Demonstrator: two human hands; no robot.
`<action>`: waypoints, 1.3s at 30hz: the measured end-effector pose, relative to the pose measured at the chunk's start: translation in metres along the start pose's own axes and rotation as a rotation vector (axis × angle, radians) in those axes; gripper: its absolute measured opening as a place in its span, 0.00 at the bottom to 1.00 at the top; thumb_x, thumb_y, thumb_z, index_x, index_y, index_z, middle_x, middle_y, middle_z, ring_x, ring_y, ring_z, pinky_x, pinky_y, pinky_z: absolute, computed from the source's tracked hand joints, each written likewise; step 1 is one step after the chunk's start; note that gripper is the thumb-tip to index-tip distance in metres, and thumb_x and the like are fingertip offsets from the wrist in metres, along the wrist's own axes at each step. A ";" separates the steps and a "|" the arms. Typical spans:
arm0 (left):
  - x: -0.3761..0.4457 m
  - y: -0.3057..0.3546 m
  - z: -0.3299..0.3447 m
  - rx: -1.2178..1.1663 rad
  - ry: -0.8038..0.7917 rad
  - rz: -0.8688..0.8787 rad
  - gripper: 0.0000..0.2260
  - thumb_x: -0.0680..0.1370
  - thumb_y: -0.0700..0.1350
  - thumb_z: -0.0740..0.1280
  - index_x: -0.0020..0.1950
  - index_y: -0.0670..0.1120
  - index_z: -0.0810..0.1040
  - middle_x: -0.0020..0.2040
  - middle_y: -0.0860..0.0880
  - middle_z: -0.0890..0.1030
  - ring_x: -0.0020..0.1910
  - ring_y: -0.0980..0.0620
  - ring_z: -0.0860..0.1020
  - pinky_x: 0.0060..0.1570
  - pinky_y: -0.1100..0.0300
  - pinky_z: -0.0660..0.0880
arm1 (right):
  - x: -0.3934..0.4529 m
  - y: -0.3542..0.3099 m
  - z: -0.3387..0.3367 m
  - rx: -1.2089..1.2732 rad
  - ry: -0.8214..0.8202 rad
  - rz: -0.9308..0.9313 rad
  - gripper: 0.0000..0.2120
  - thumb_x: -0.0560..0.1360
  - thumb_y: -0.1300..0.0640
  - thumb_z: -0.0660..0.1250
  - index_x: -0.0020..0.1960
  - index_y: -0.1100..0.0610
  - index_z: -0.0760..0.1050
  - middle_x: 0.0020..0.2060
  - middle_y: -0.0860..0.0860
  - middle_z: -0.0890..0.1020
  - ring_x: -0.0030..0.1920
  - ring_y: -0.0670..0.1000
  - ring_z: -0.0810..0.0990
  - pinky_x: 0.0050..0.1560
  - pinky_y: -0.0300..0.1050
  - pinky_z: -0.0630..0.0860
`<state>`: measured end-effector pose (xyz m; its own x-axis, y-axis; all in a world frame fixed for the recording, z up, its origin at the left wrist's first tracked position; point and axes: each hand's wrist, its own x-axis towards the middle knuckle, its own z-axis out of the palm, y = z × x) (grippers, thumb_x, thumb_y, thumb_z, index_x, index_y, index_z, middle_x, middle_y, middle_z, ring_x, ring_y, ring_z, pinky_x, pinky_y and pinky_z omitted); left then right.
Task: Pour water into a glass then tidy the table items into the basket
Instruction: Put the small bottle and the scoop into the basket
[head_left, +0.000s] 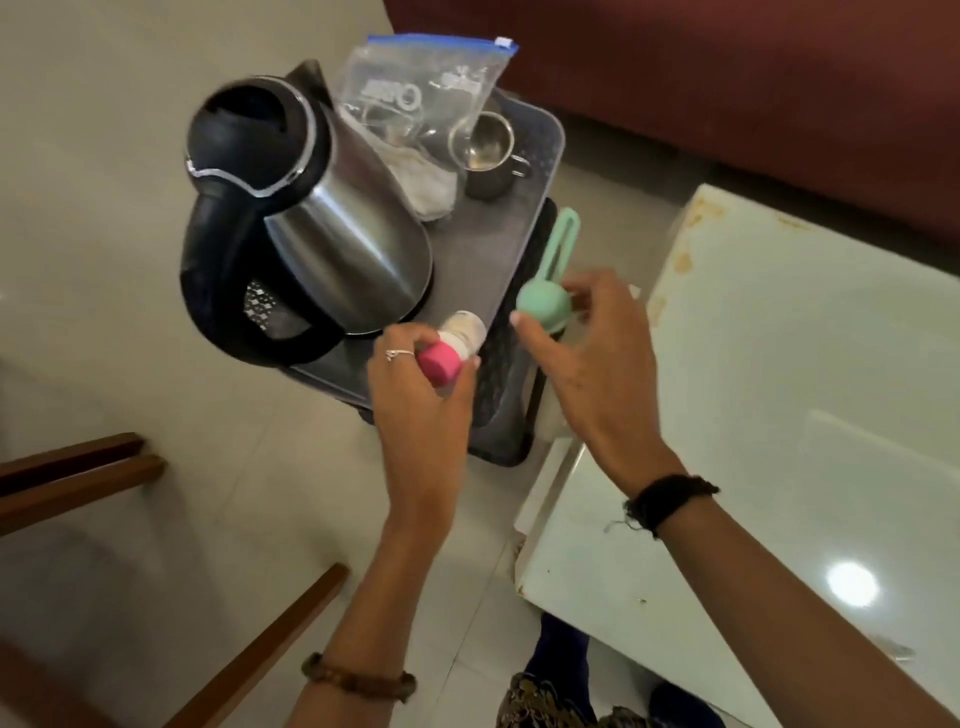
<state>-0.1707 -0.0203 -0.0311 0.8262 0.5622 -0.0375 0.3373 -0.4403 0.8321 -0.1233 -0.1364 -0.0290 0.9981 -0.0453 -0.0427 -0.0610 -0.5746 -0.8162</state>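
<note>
We find the tidying step in hand; the pouring, we judge, is behind us, though no filled glass is in view to confirm it. The basket (540, 156), a dark grey plastic tray-like container on the floor beside the white counter (779, 364), already holds an electric kettle (311, 218) of brushed steel with a black handle, a small steel cup (485, 156), a clear zip-lock bag (426, 88) with a blue seal, and a folded white cloth (434, 189) under the bag.

The left hand (421, 384) is curled round a small white bottle with a pink cap (452, 348), cap toward the camera, held over the near edge of the basket just beside the kettle's base. The right hand (587, 332) pinches the round head of a mint-green silicone tool (545, 291) between thumb and fingers; its looped handle points away, over the basket's right rim. We cannot tell what the tool is for. Neither item rests on the basket floor yet.

The next move, in our judgement, calls for lowering both items into the free space between the kettle and the right wall, then releasing. The bottle is better laid flat, as it could tip against the kettle. The green tool sits close to the rim and could slip outside if let go too early.
</note>
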 end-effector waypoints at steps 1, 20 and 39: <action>0.011 -0.005 -0.007 0.051 -0.005 0.017 0.15 0.69 0.40 0.73 0.52 0.47 0.72 0.51 0.48 0.75 0.44 0.55 0.74 0.42 0.81 0.68 | 0.006 -0.011 0.012 -0.041 -0.012 -0.040 0.18 0.70 0.44 0.69 0.52 0.54 0.70 0.48 0.50 0.77 0.48 0.53 0.74 0.49 0.53 0.74; 0.037 -0.039 0.001 0.484 -0.109 0.220 0.21 0.72 0.46 0.71 0.62 0.45 0.69 0.59 0.44 0.74 0.59 0.46 0.71 0.54 0.53 0.73 | 0.033 -0.005 0.055 -0.503 -0.114 -0.253 0.12 0.76 0.50 0.62 0.54 0.57 0.72 0.50 0.54 0.77 0.52 0.56 0.71 0.54 0.53 0.65; -0.283 0.025 0.182 0.322 -0.893 0.301 0.10 0.77 0.44 0.63 0.57 0.54 0.73 0.54 0.57 0.75 0.53 0.64 0.71 0.48 0.72 0.66 | -0.200 0.248 -0.226 -0.159 0.137 0.569 0.03 0.77 0.58 0.63 0.48 0.54 0.75 0.40 0.44 0.76 0.43 0.49 0.75 0.47 0.47 0.73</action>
<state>-0.3143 -0.3181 -0.1001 0.8894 -0.2788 -0.3623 0.0554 -0.7210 0.6907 -0.3404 -0.4547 -0.0925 0.7983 -0.4801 -0.3636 -0.5961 -0.5437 -0.5908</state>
